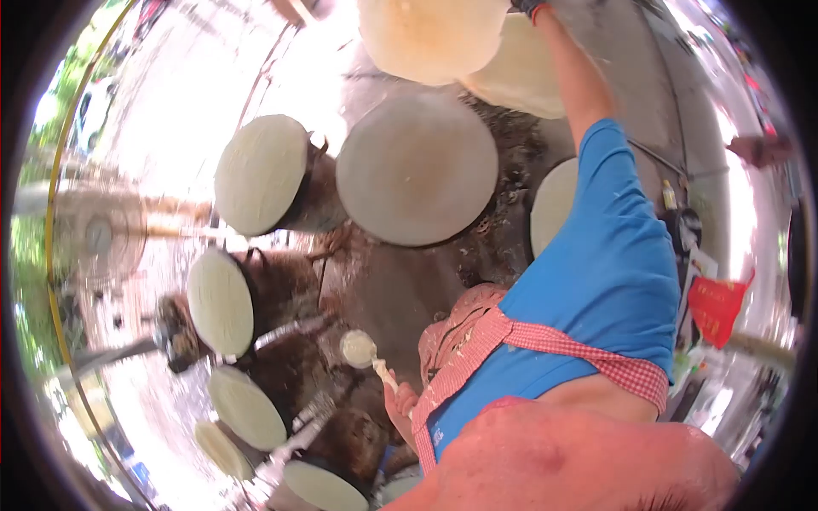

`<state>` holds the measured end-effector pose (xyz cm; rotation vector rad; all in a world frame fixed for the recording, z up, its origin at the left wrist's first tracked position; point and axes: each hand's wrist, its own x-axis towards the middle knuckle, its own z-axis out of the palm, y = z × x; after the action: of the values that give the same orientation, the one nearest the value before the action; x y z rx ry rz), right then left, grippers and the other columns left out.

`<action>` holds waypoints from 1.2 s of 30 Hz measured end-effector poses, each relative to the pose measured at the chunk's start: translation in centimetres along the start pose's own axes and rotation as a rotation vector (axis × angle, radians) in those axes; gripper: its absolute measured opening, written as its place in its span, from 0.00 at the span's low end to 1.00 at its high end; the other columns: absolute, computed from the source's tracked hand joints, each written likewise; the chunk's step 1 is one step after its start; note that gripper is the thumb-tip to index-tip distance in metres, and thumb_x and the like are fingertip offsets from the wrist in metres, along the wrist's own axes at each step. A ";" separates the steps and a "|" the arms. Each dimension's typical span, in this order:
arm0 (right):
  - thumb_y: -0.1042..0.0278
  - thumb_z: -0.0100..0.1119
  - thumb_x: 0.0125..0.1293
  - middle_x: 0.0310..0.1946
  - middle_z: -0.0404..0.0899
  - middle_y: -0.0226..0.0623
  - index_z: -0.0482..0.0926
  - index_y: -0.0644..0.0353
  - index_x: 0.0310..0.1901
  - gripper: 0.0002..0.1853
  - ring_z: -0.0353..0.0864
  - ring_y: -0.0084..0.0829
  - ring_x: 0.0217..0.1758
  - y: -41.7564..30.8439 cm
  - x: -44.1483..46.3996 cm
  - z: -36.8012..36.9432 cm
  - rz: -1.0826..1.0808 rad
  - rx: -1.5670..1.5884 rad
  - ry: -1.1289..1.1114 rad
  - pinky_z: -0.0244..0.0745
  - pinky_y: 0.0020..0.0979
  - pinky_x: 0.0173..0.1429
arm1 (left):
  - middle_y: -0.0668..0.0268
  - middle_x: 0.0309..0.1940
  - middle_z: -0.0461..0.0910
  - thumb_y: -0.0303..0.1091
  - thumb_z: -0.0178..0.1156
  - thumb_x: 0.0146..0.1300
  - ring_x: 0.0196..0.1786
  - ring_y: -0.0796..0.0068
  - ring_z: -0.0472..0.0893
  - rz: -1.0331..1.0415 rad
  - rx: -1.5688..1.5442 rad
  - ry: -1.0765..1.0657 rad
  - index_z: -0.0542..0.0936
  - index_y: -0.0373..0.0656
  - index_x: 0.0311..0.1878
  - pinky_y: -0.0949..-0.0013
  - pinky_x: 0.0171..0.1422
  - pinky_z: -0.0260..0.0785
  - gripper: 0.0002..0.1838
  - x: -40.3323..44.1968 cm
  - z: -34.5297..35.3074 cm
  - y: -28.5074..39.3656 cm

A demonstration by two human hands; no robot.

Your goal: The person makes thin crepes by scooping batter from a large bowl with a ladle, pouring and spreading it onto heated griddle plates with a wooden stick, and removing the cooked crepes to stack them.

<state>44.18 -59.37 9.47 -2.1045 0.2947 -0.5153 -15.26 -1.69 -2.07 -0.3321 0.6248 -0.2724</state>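
Observation:
In my left hand (404,399), low in the middle of the view, is the pale handle of a ladle (358,349), its round bowl coated with cream-coloured batter. My right arm reaches to the top edge, where my right hand (530,7), in a dark glove with a red cuff, grips the edge of a large thin crepe (430,38); the fingers are partly cut off. Beneath and beside it lies another pale crepe (521,72). Bare of batter, a round griddle (417,170) sits between my hands.
Several griddles spread with pale batter curve down the left, including an upper one (261,175), one lower (220,302) and another (247,409). A further round of batter (554,204) is beside my blue sleeve. A red bag (716,308) hangs at the right.

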 end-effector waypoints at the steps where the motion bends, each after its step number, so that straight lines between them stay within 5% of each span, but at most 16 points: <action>1: 0.58 0.54 0.56 0.11 0.68 0.33 0.72 0.57 0.23 0.12 0.67 0.29 0.11 3.4 -0.7 -2.4 0.145 0.095 0.074 0.60 0.31 0.14 | 0.72 0.16 0.54 0.43 0.39 0.67 0.13 0.85 0.56 -0.019 0.018 0.017 0.65 0.41 0.57 0.81 0.14 0.53 0.21 0.5 0.4 0.2; 7: 0.62 0.57 0.52 0.10 0.65 0.28 0.71 0.54 0.17 0.11 0.61 0.23 0.08 19.5 -12.3 -7.7 0.478 0.602 0.529 0.55 0.29 0.12 | 0.72 0.16 0.54 0.42 0.40 0.67 0.13 0.86 0.56 -0.062 0.099 0.078 0.66 0.40 0.56 0.81 0.14 0.52 0.20 3.3 2.1 0.4; 10: 0.54 0.51 0.55 0.17 0.73 0.37 0.75 0.58 0.25 0.15 0.71 0.34 0.17 28.2 -15.5 -6.7 0.771 0.260 0.450 0.65 0.35 0.21 | 0.72 0.16 0.54 0.42 0.40 0.67 0.13 0.86 0.56 -0.065 0.114 0.089 0.66 0.40 0.55 0.81 0.15 0.52 0.20 4.4 2.9 -0.1; 15: 0.46 0.42 0.58 0.29 0.77 0.48 0.77 0.59 0.34 0.23 0.76 0.45 0.34 27.7 -17.6 -7.6 0.923 -0.471 0.519 0.69 0.39 0.37 | 0.73 0.16 0.54 0.41 0.40 0.67 0.14 0.86 0.56 -0.075 0.105 0.088 0.67 0.40 0.54 0.81 0.15 0.52 0.19 5.1 4.4 -1.0; 18: 0.46 0.40 0.59 0.29 0.77 0.51 0.78 0.60 0.35 0.24 0.77 0.49 0.36 22.1 -19.5 -7.2 0.464 -0.632 0.376 0.70 0.40 0.41 | 0.73 0.16 0.54 0.41 0.40 0.67 0.14 0.86 0.56 -0.083 0.068 0.068 0.67 0.40 0.54 0.81 0.15 0.51 0.19 4.7 5.2 -1.7; 20: 0.47 0.45 0.57 0.26 0.77 0.51 0.77 0.61 0.33 0.23 0.76 0.49 0.33 25.5 -18.7 -2.4 0.170 -0.611 -0.068 0.70 0.41 0.40 | 0.73 0.16 0.54 0.41 0.40 0.67 0.14 0.86 0.56 -0.078 0.019 0.035 0.67 0.40 0.54 0.81 0.15 0.51 0.18 4.3 4.9 -2.0; 22: 0.48 0.51 0.54 0.26 0.77 0.48 0.78 0.61 0.31 0.21 0.77 0.46 0.31 25.3 -22.7 4.4 -1.028 -0.855 -0.343 0.70 0.40 0.39 | 0.73 0.16 0.54 0.41 0.40 0.67 0.14 0.86 0.56 -0.051 -0.011 0.025 0.67 0.39 0.54 0.81 0.15 0.51 0.18 3.9 4.5 -1.9; 24: 0.56 0.53 0.54 0.23 0.75 0.44 0.76 0.62 0.29 0.15 0.74 0.37 0.26 9.4 -28.8 6.7 -0.384 -0.514 -0.867 0.69 0.36 0.33 | 0.72 0.16 0.54 0.41 0.40 0.67 0.14 0.85 0.56 -0.027 -0.014 0.026 0.67 0.39 0.54 0.81 0.15 0.52 0.19 3.4 3.9 -1.3; 25: 0.56 0.53 0.54 0.23 0.75 0.44 0.76 0.62 0.29 0.15 0.74 0.37 0.26 6.5 -29.2 7.5 -0.418 -0.510 -0.888 0.69 0.36 0.33 | 0.72 0.16 0.54 0.41 0.40 0.67 0.14 0.85 0.56 0.001 -0.035 0.007 0.67 0.39 0.54 0.81 0.15 0.52 0.19 3.1 3.3 -0.9; 27: 0.60 0.54 0.54 0.21 0.73 0.36 0.77 0.58 0.29 0.10 0.71 0.28 0.23 1.4 -29.8 11.9 0.218 -0.437 -1.271 0.69 0.33 0.30 | 0.71 0.16 0.54 0.41 0.39 0.67 0.14 0.84 0.56 -0.118 -0.087 -0.063 0.67 0.41 0.55 0.80 0.14 0.52 0.19 2.0 2.2 0.6; 29: 0.61 0.52 0.55 0.17 0.71 0.28 0.78 0.53 0.31 0.08 0.69 0.22 0.18 7.1 -25.8 15.6 0.089 -0.205 -1.195 0.64 0.28 0.23 | 0.71 0.16 0.55 0.41 0.39 0.67 0.13 0.84 0.56 -0.152 -0.095 -0.140 0.67 0.45 0.55 0.80 0.14 0.52 0.18 0.2 0.7 2.1; 32: 0.75 0.52 0.49 0.25 0.75 0.47 0.76 0.58 0.38 0.12 0.72 0.40 0.24 13.6 -19.3 17.6 -0.362 -0.664 -0.852 0.69 0.38 0.30 | 0.71 0.15 0.55 0.42 0.41 0.66 0.12 0.84 0.54 -0.015 -0.057 -0.079 0.69 0.54 0.53 0.80 0.11 0.50 0.15 -3.6 -1.8 4.1; 35: 0.65 0.53 0.55 0.22 0.75 0.34 0.76 0.54 0.33 0.06 0.72 0.27 0.22 8.7 -22.9 23.9 0.602 -0.008 -0.746 0.67 0.28 0.23 | 0.72 0.14 0.54 0.41 0.45 0.65 0.10 0.85 0.53 0.154 -0.067 -0.005 0.71 0.59 0.50 0.83 0.09 0.47 0.12 -6.4 -3.8 6.3; 36: 0.62 0.52 0.57 0.19 0.73 0.30 0.77 0.54 0.31 0.07 0.67 0.23 0.19 7.1 -26.4 26.9 0.444 -0.040 -0.869 0.63 0.25 0.20 | 0.72 0.15 0.54 0.42 0.45 0.65 0.11 0.86 0.53 0.179 -0.022 0.002 0.71 0.58 0.50 0.82 0.10 0.47 0.12 -7.4 -5.5 7.2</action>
<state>33.30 -33.05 -16.21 -2.0104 0.2439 0.6633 -23.27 6.25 -5.18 -0.2950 0.6551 -0.0944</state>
